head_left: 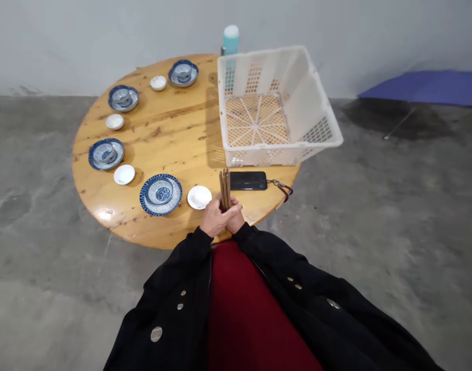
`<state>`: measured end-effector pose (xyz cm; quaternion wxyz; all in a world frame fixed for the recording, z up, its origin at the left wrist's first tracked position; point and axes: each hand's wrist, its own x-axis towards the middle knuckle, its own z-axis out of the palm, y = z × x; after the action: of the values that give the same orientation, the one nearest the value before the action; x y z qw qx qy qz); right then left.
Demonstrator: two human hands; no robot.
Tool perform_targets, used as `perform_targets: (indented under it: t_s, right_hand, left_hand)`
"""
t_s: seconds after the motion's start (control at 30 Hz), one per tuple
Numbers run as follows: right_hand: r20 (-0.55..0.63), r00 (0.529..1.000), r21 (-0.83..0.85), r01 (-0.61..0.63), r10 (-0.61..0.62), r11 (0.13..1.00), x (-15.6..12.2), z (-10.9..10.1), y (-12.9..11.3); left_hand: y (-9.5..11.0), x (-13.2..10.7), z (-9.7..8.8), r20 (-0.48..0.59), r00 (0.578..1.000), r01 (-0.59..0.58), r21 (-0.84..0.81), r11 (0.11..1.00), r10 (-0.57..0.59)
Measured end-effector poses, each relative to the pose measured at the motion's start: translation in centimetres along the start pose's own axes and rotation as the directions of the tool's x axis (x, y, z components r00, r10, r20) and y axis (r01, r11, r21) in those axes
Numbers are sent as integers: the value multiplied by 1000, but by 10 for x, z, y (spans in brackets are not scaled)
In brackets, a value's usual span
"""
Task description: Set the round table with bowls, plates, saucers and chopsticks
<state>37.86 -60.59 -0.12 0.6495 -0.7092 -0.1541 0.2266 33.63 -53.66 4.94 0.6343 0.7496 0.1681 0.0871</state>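
Observation:
Both my hands meet at the near edge of the round wooden table (pixel 174 123). My left hand (pixel 214 218) and my right hand (pixel 235 218) are closed together around a bundle of brown chopsticks (pixel 224 186), held upright with the tips pointing away from me. Just left of the hands lie a small white dish (pixel 199 197) and a blue patterned plate with a bowl in it (pixel 161 194). A black phone (pixel 248 180) lies flat right behind the chopsticks.
A white plastic crate (pixel 274 105) stands on the table's right side, a teal bottle (pixel 230 39) behind it. Several more blue plates with bowls (pixel 106 153) and small white dishes (pixel 123 174) ring the left rim. A keyring (pixel 282 187) lies by the phone. Concrete floor surrounds; a blue mat (pixel 425 86) lies far right.

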Motion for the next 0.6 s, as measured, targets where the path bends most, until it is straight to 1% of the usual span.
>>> perform_targets:
  t_s: [0.1,0.17,0.23,0.27,0.3,0.33,0.4,0.43,0.47,0.5,0.6]
  right_hand:
    - [6,1000,65,12,-13,998,-1,6,-10]
    - [25,999,65,-48,46,997,-6,12,-16]
    - [80,986,32,-147,144,989,-12,17,-22]
    - [127,976,16,-182,179,983,-16,17,-25]
    - [192,964,-4,-189,186,982,-19,15,-29]
    - [270,949,-27,-162,163,986,-22,12,-32]
    - [418,905,-82,-45,75,996,-25,0,-39]
    - [461,886,-104,11,39,995,-24,-8,-43]
    - [474,880,-113,47,12,992,-22,-15,-47]
    - [453,892,-106,63,-8,992,-20,-22,-51]
    - [279,959,-45,66,-51,997,-7,-33,-65]
  left_hand:
    - [9,-8,-11,-47,998,-46,-46,998,44]
    - [12,-11,-17,-66,997,-49,-45,998,46]
    - [12,-12,-24,-56,998,-19,-86,996,15]
    - [11,-13,-27,-48,999,6,-138,990,-12]
    - [10,-13,-30,-44,998,33,-210,977,-43]
    - [8,-13,-34,-44,996,56,-295,954,-72]
    - [6,-14,-42,-66,992,67,-451,890,-108]
    - [5,-15,-46,-81,990,57,-509,859,-114]
    - [5,-16,-50,-93,989,43,-548,835,-112]
    - [4,-18,-53,-92,990,36,-575,818,-108]
    - [5,-25,-55,-30,994,66,-606,793,-106]
